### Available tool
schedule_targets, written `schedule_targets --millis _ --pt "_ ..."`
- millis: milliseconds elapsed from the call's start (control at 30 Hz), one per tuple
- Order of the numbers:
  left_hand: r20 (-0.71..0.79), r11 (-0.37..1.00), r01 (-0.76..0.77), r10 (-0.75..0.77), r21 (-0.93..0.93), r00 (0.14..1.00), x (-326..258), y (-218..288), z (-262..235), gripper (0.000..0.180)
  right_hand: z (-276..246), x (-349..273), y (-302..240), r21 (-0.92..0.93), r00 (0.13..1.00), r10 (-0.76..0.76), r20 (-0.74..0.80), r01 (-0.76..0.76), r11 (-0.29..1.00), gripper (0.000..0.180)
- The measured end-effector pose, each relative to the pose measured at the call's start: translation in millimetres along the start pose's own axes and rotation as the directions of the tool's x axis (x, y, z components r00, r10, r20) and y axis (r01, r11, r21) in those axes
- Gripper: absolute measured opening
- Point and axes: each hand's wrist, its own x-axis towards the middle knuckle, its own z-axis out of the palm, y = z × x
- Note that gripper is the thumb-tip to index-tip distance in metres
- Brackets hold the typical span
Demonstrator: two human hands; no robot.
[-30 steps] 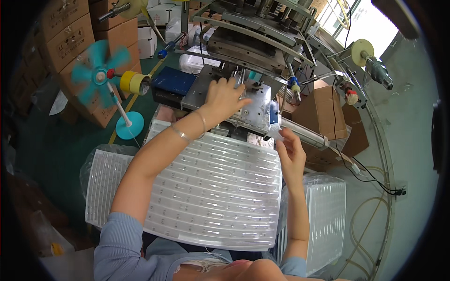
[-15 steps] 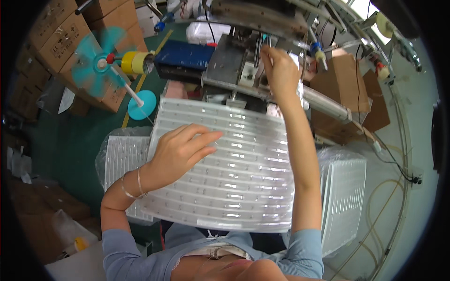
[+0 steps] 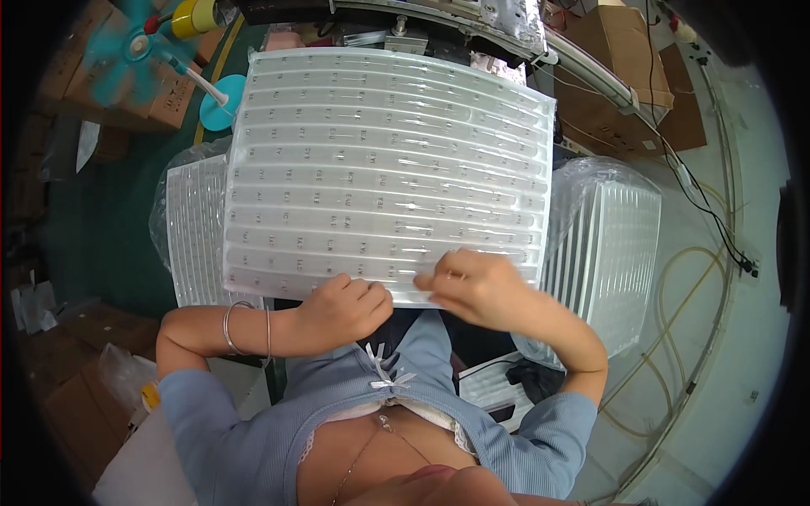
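Note:
A large white translucent plastic tray (image 3: 388,181) with many long parallel grooves and small embossed marks lies in front of me. My left hand (image 3: 344,314) is at its near edge, left of the middle, with the fingers curled closed; whatever they may hold is hidden. Just to the right, my right hand (image 3: 472,287) hovers over the near edge with thumb and fingers pinched together. Its fingertips are slightly blurred, and I cannot make out what is between them.
Beyond the tray runs the metal edge of a machine (image 3: 456,32). Similar trays in clear plastic stand at left (image 3: 198,236) and right (image 3: 620,261). A turquoise fan (image 3: 137,46) turns at far left. An open cardboard box (image 3: 612,76) and hanging cables (image 3: 713,211) are at the right.
My right hand has come back from the machine to the tray's near edge. My left hand has moved from above the tray to that edge, its fingers now curled. The view has tilted down.

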Motion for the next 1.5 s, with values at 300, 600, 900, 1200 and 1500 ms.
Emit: schedule_targets --millis 300,600,900,1200,1500 --pt "0.061 0.988 0.146 -0.142 -0.059 0.988 -1 13 -9 0.025 30 -29 -8 -0.226 0.984 0.036 0.175 0.004 0.974 0.024" --pt "-0.197 0.993 -0.092 0.077 -0.069 0.977 32 17 37 0.015 8 -32 -7 0.116 0.993 0.088 -0.074 -0.079 0.990 0.024" --pt "-0.120 0.991 -0.131 0.128 -0.015 0.984 19 11 30 0.017 -37 -13 35 0.416 0.748 0.453 -0.486 -0.258 0.872 0.018" --pt "-0.583 0.983 0.183 -0.131 0.032 0.802 86 -105 -34 0.036 -82 22 68 0.302 0.627 0.341 -0.700 -0.173 0.937 0.028" --pt "-0.670 0.817 0.505 -0.212 0.278 0.712 226 -243 -57 0.032 -114 85 108 0.215 0.508 0.284 -0.813 -0.193 0.958 0.025"
